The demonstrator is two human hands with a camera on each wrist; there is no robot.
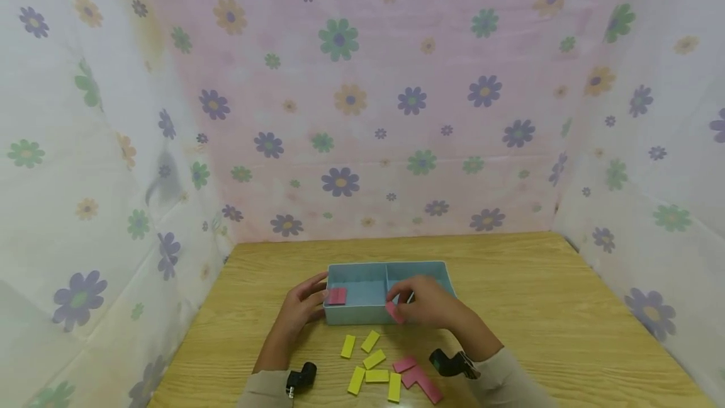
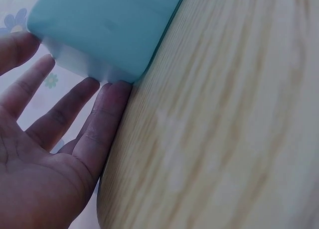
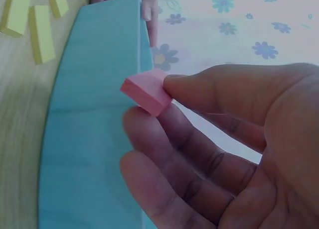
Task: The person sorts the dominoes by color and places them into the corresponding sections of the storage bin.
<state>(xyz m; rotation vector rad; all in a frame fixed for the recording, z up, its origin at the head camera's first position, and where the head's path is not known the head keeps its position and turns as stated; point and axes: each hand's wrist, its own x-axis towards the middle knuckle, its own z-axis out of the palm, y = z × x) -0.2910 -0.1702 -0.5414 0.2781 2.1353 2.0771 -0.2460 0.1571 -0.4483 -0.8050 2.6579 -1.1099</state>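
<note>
A light blue two-compartment box (image 1: 357, 316) lies lengthwise on the wooden table. My left hand (image 1: 297, 308) rests against its left end; in the left wrist view its extended fingertips touch the box wall (image 2: 99, 30). Over the front edge, near the divider, my right hand (image 1: 428, 303) pinches a small pink block (image 3: 148, 91) between thumb and fingers. Pink blocks (image 1: 337, 296) lie together in the left compartment's front left corner. Part of the right compartment (image 1: 416, 269) is hidden behind my right hand.
Several yellow blocks (image 1: 374, 359) lie scattered on the table in front of the box. To their right is a group of pink blocks (image 1: 428, 388). Flowered cloth (image 1: 362, 143) hangs behind the table and along both sides.
</note>
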